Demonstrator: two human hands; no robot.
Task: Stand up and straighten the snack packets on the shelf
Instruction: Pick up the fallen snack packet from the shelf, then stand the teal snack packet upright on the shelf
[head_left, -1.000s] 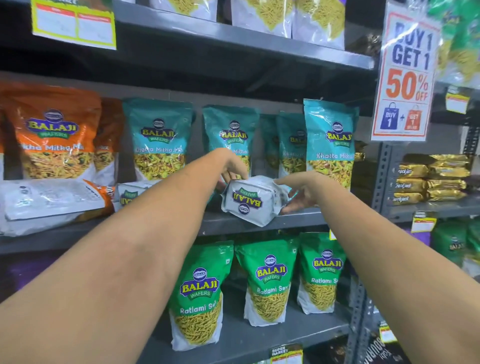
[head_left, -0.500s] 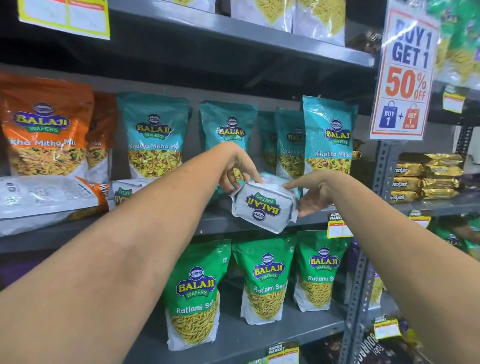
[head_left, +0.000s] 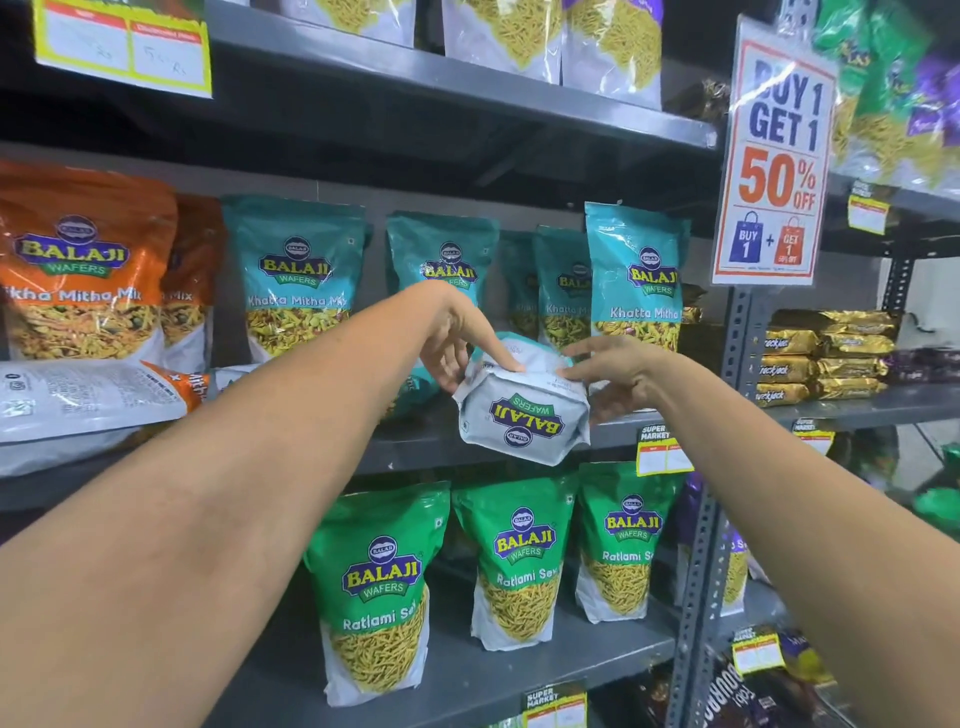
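Head view: a grey metal shelf (head_left: 613, 439) carries two upright orange plastic snack pouches (head_left: 78, 270), five upright teal plastic snack pouches (head_left: 296, 280) and one white-backed orange pouch (head_left: 88, 397) lying flat at the left. Three green pouches (head_left: 379, 592) stand on the shelf below. One teal-and-white packet (head_left: 522, 415) lies tipped over at the shelf's front edge, its base facing out with the logo upside down. Both forearms reach up to it: the left hand (head_left: 457, 338) and right hand (head_left: 618, 374) each pinch its upper edge, one on either side.
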